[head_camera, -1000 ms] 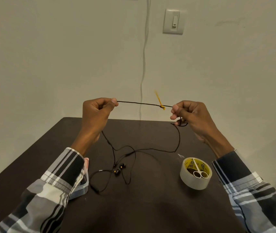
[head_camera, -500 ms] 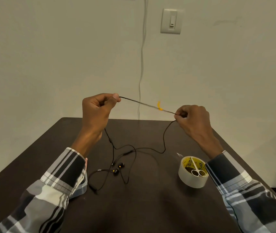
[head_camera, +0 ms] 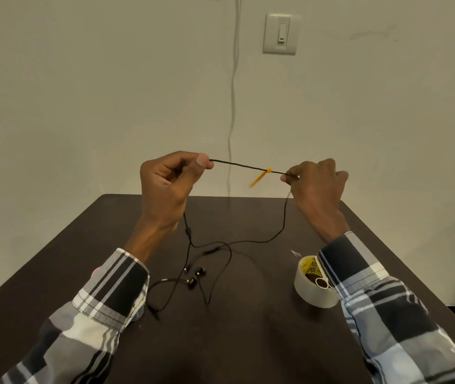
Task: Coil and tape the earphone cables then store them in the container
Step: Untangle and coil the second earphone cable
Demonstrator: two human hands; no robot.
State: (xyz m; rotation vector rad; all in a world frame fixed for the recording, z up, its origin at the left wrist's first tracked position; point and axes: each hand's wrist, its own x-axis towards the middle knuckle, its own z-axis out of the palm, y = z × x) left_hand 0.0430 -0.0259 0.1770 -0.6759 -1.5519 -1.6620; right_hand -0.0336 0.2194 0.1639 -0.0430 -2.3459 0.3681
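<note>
Both hands, the left hand (head_camera: 165, 187) and the right hand (head_camera: 317, 187), pinch the earphone cable (head_camera: 237, 164) taut above the counter (head_camera: 248, 342), likely straightening it for coiling, while its earbuds (head_camera: 196, 276) lie below near the tape roll (head_camera: 313, 295).

Both arms raised forward in plaid sleeves, left hand (head_camera: 165, 187) and right hand (head_camera: 317, 184) level, well apart, each pinching between thumb and curled fingers.
</note>
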